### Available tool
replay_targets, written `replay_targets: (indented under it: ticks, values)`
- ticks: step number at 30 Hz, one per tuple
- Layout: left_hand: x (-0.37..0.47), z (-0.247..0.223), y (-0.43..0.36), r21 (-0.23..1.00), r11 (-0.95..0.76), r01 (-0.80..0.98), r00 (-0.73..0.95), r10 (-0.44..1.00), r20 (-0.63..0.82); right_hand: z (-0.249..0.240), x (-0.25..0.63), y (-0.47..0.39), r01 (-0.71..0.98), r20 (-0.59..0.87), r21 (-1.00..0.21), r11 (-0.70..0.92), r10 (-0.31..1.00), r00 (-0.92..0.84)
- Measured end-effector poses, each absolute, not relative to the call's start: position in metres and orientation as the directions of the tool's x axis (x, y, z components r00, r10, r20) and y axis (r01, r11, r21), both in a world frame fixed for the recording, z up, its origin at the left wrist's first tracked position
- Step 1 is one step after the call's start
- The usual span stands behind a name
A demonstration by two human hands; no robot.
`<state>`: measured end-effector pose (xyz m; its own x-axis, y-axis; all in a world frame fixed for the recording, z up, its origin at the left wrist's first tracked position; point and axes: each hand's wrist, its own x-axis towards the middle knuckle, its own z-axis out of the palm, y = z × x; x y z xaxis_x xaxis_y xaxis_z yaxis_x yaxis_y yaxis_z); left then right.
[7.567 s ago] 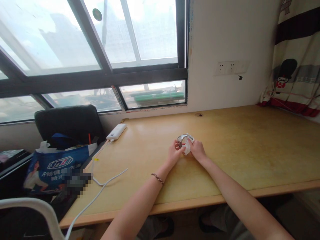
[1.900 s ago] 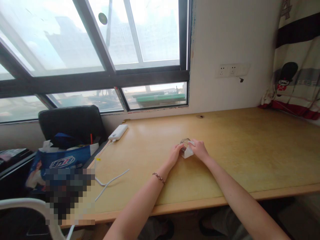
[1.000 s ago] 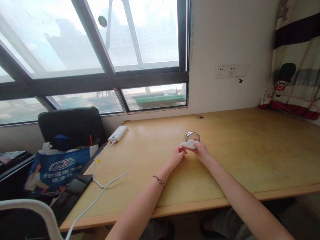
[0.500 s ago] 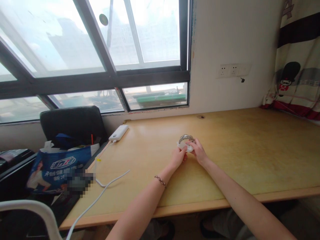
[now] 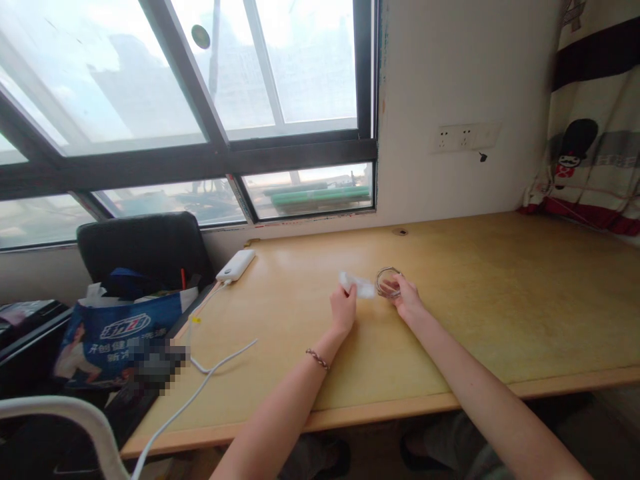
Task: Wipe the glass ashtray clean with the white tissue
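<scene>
A crumpled white tissue-like piece (image 5: pixel 361 287) is pinched in my left hand (image 5: pixel 344 308), above the middle of the table. My right hand (image 5: pixel 409 297) grips a round, metallic-looking ring (image 5: pixel 381 275) by its right side, with fingers showing through the ring. The white piece and the ring are side by side, the piece reaching close to the ring's left edge. What exactly the white piece is made of is too blurred to tell.
The wooden table (image 5: pixel 500 293) spans the view. A white power bank (image 5: pixel 236 265) with a white cable (image 5: pixel 220 365) lies at its left edge. Beyond are a black chair (image 5: pixel 145 247) and a blue bag (image 5: pixel 120 333). A white curved bar (image 5: pixel 65 408) shows at lower left.
My hands have moved apart. The white piece has come away from the ring, leftward with my left hand, while the ring has shifted slightly right in my right hand.
</scene>
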<state>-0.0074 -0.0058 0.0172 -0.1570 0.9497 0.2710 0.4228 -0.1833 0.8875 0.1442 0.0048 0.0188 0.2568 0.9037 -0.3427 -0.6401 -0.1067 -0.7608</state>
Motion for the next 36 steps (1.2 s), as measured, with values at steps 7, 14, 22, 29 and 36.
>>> replay_targets:
  ticks: [7,14,22,29,36]
  values:
    - [-0.013,0.015,-0.001,0.809,-0.250,0.532,-0.188,0.897,0.401,0.016,0.133,-0.001,-0.563,-0.369,-0.790,-0.241,0.921,0.123]
    - [-0.004,0.023,-0.015,0.653,-0.528,0.543,0.170,0.830,0.531,0.020,0.130,-0.007,-0.533,-0.294,-0.821,-0.205,0.952,0.087]
    - [-0.002,0.037,-0.029,0.530,-0.521,0.669,0.409,0.853,0.324,0.027,0.129,-0.012,-0.473,-0.220,-0.874,-0.113,0.959,0.177]
    - [0.006,0.038,-0.034,0.456,-0.416,0.787,0.309,0.905,0.292,0.023,0.124,-0.012,-0.438,-0.192,-0.893,-0.102,0.967,0.166]
    - [0.007,0.037,-0.033,0.453,-0.484,0.749,0.366,0.872,0.326,0.022,0.126,-0.012,-0.461,-0.160,-0.884,-0.078,0.977,0.143]
